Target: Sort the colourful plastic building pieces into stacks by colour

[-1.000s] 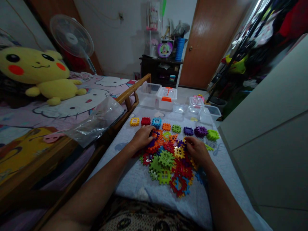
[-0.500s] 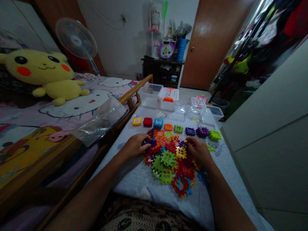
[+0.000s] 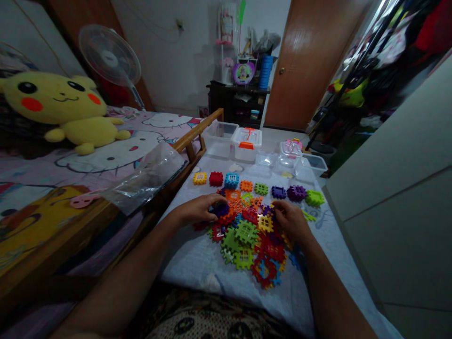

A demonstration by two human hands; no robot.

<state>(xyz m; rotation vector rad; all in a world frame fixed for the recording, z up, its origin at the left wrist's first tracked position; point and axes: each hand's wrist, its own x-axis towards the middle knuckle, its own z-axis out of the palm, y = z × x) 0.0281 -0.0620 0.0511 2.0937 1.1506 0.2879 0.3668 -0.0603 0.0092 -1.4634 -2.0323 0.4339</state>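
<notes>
A heap of interlocking plastic tiles (image 3: 249, 240) in many colours lies on a pale cloth (image 3: 197, 259) before me. My left hand (image 3: 197, 209) rests on the heap's left edge, fingers curled on a purple tile (image 3: 221, 208). My right hand (image 3: 291, 221) sits on the heap's right side with fingers bent among the tiles; what they pinch is hidden. Beyond the heap stands a row of small sorted stacks: yellow (image 3: 199, 178), red (image 3: 215, 178), blue (image 3: 231, 179), orange, green (image 3: 261, 189), purple and lime (image 3: 314, 197).
Several clear plastic boxes (image 3: 221, 136) and one with an orange latch (image 3: 246, 141) stand at the cloth's far end. A bed with a wooden rail (image 3: 192, 134), a plastic bag (image 3: 148, 179) and a yellow plush toy (image 3: 60, 106) lies left. A pale cabinet wall (image 3: 399, 188) rises right.
My left hand has drawn back from the far side of the heap toward its left edge and now grips a purple tile. My right hand has hardly moved.
</notes>
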